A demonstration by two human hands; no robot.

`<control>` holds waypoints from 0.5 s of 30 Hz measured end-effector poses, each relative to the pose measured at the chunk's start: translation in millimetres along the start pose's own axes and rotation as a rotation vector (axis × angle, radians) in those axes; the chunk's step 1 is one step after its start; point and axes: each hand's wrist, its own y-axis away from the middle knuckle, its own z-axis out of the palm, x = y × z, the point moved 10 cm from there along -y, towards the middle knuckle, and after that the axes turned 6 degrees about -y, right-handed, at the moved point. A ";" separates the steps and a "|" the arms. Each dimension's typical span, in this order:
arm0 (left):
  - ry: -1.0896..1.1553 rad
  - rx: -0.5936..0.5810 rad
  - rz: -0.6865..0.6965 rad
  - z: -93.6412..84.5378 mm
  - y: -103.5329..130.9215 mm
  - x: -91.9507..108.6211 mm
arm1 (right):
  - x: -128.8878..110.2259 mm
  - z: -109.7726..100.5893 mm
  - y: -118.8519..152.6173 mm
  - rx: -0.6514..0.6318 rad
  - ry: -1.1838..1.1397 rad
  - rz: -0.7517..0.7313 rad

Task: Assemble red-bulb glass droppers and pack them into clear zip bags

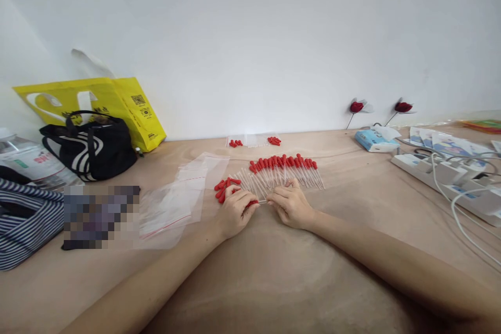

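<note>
At centre frame, a red bulb (253, 202) pinched in the left hand (235, 213), facing a thin clear tube (263, 201) pinched in the right hand (290, 203). Just above, on the table (266, 271), a fanned row of red-topped droppers (284, 160) beside bare clear tubes (252, 182); near the left hand, loose red bulbs (222, 194). Left of centre, overlapping clear zip bags (193, 177); upper left, a yellow bag (151, 122).

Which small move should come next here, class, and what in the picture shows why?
Probably push the tube firmly into the red bulb: the left hand pinches the bulb, the right hand holds the tube in line with it, and the capped tubes behind have such bulbs on their ends. Whether the tube is already seated is hidden.
</note>
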 end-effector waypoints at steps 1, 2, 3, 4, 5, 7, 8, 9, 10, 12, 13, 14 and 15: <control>0.003 -0.006 0.004 1.1 -0.4 -0.3 | 1.1 1.2 0.1 -0.010 -0.005 0.008; 0.005 -0.013 0.006 2.2 -0.7 -0.6 | 2.3 2.3 0.3 -0.019 -0.010 0.016; 0.006 -0.023 0.009 3.3 -1.1 -0.6 | 3.3 3.2 0.5 -0.027 -0.016 0.024; 0.007 -0.032 0.010 4.3 -1.4 -0.6 | 4.4 4.1 0.7 -0.035 -0.022 0.030; 0.006 -0.040 0.011 5.2 -1.7 -0.6 | 5.2 5.2 0.9 -0.044 -0.028 0.035; 0.002 -0.053 0.010 6.5 -2.0 -0.6 | 6.8 8.0 0.8 -0.069 -0.038 0.042; -0.002 -0.055 0.006 6.8 -2.0 -1.0 | 7.6 9.4 0.5 -0.084 -0.040 0.046; -0.009 -0.056 0.001 6.8 -2.0 -1.6 | 8.4 10.7 0.0 -0.100 -0.039 0.050; -0.017 -0.058 -0.005 6.9 -2.0 -2.5 | 9.1 11.6 -0.7 -0.116 -0.032 0.054; -0.039 -0.061 -0.025 6.3 -2.1 -5.1 | 8.7 11.5 -3.1 -0.141 -0.001 0.052; -0.052 -0.059 -0.037 5.5 -2.3 -6.7 | 7.5 10.8 -4.6 -0.152 0.022 0.046; -0.064 -0.056 -0.046 4.3 -2.5 -8.1 | 6.0 10.1 -6.1 -0.163 0.047 0.037; -0.076 -0.049 -0.056 2.6 -2.7 -9.6 | 4.6 9.6 -7.5 -0.178 0.073 0.030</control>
